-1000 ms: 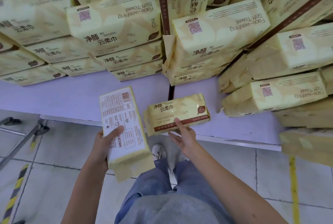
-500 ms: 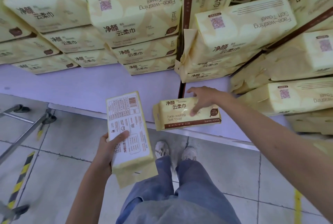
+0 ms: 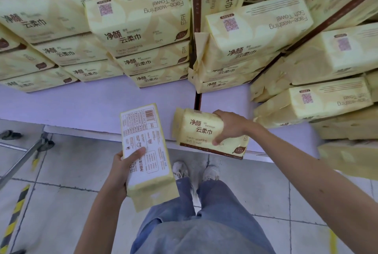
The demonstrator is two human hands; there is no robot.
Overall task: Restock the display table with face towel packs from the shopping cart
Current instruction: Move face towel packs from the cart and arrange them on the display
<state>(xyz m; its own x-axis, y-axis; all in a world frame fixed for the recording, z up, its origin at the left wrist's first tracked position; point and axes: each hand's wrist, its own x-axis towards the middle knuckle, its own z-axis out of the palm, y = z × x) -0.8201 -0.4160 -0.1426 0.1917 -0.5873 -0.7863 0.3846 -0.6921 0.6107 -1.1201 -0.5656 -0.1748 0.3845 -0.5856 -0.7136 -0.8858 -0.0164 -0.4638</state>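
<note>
In the head view we see our left hand [image 3: 120,169] clamped round a pale yellow face towel pack [image 3: 146,151], thumb across its white printed back with the barcode, held over the floor just near of the display table [image 3: 81,106]. Our right hand [image 3: 229,127] curls its fingers over a second pack [image 3: 200,131], brown-lettered front up, at the table's near edge, before the stacked packs [image 3: 139,18].

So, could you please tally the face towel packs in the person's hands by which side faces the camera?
Back panel with barcode facing up: 1, the barcode-side pack held in the left hand.
Front with brand lettering facing up: 1, the front-side pack gripped by the right hand at the display table edge.
Total: 2 packs.
</note>
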